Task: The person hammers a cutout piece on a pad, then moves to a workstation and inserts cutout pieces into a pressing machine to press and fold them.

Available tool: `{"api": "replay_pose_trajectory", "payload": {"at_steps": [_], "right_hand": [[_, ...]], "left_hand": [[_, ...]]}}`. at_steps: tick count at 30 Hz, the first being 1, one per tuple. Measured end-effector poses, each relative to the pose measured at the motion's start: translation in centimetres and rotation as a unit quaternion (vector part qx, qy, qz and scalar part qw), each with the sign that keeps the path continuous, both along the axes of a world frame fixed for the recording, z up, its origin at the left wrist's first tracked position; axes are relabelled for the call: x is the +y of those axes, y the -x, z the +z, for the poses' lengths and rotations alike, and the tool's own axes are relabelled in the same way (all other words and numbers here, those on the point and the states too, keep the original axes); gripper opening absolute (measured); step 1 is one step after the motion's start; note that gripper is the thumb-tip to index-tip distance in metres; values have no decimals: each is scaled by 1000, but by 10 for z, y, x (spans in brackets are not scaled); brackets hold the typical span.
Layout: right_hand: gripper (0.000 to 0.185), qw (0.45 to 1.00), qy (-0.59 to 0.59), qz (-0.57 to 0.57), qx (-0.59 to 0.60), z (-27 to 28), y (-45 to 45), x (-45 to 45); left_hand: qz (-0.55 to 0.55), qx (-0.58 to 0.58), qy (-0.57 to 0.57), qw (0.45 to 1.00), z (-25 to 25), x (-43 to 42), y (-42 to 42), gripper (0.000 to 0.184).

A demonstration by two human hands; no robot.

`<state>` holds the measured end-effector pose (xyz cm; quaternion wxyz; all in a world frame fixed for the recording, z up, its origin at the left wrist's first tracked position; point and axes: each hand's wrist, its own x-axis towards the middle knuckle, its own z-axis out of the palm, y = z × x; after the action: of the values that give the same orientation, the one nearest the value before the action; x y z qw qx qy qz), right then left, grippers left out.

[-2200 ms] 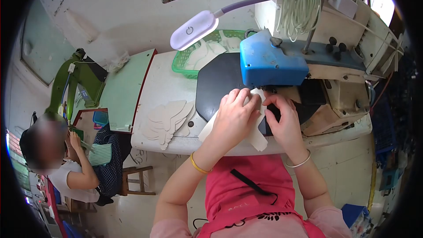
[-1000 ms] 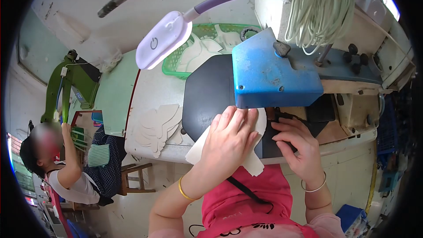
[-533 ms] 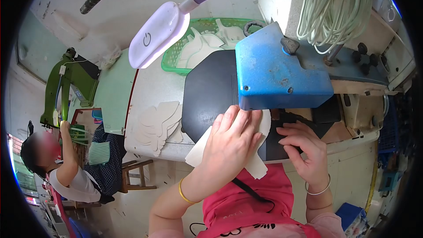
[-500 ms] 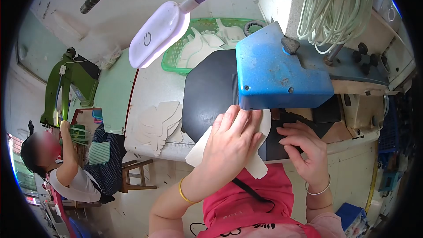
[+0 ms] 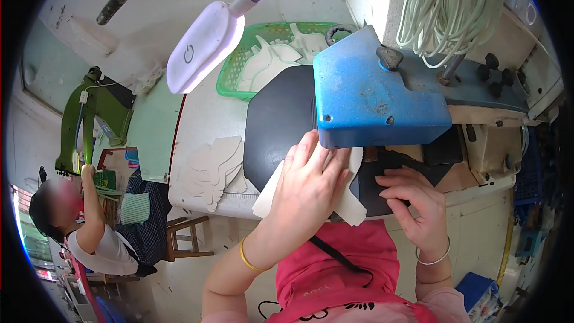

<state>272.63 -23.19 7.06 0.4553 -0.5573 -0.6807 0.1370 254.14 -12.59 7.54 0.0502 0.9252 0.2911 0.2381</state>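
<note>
My left hand (image 5: 312, 180) lies with its fingers stretched out over a cream, curved cut piece (image 5: 348, 206), pressing it down at the front of a black plate (image 5: 276, 119). Its fingertips are close against the lower left edge of a blue machine head (image 5: 379, 98); what lies under that head is hidden. Part of the cream piece hangs past the table's front edge. To the right, my right hand (image 5: 418, 206) rests over the dark work surface with loosely bent fingers and the thumb apart, nothing visible in it.
Several cream pieces (image 5: 212, 170) lie stacked on the white table at left. Behind is a green basket (image 5: 230, 75) of similar pieces. A purple lamp (image 5: 206, 48) and a cord bundle (image 5: 448, 12) hang overhead. At far left a person (image 5: 98, 239) sits by a green machine (image 5: 89, 119).
The cream piece has turned slightly under my left hand, its lower end shifting up and right. My left hand has moved a little up and left. My right hand stays almost still.
</note>
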Motion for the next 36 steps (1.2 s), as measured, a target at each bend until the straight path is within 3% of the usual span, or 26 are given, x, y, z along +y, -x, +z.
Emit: {"api": "replay_pose_trajectory", "payload": {"at_steps": [21, 30, 36], "right_hand": [[9, 1000, 5, -18, 21, 2, 1, 3], [11, 989, -19, -98, -111, -3, 4, 15], [11, 988, -7, -90, -122, 1, 2, 20]], "left_hand": [[-13, -40, 28, 999, 0, 2, -3, 39], [-16, -79, 144, 986, -1, 1, -6, 39], [-46, -120, 191, 973, 4, 4, -4, 47]]}}
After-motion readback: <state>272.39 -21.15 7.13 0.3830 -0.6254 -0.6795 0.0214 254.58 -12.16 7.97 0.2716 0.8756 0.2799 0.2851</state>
